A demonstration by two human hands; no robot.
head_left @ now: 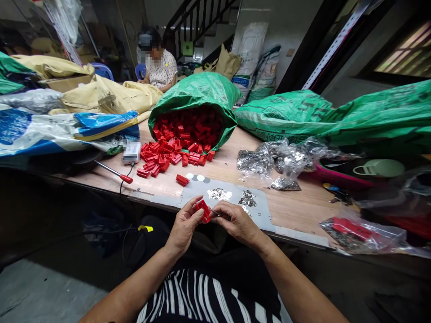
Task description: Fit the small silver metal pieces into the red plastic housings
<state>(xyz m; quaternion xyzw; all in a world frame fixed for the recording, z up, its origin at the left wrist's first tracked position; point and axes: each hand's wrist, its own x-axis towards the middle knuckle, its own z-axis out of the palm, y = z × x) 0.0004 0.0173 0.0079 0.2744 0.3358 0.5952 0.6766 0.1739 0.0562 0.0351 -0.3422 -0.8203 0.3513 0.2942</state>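
Pinching one red part (203, 211), left fingers (189, 220) nearly close; right fingers (227, 212) grip one tool (219, 214).

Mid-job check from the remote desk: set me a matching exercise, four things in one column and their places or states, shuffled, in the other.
Things
1. Left hand
2. Right hand
3. Green sack with its mouth open
4. Loose silver pieces

Places or states
A. In small piles on the grey sheet
B. Holding a red part
C. Lying on the table, with red pieces heaped at its mouth
D. Gripping a thin tool

Right pairs: 1-B, 2-D, 3-C, 4-A
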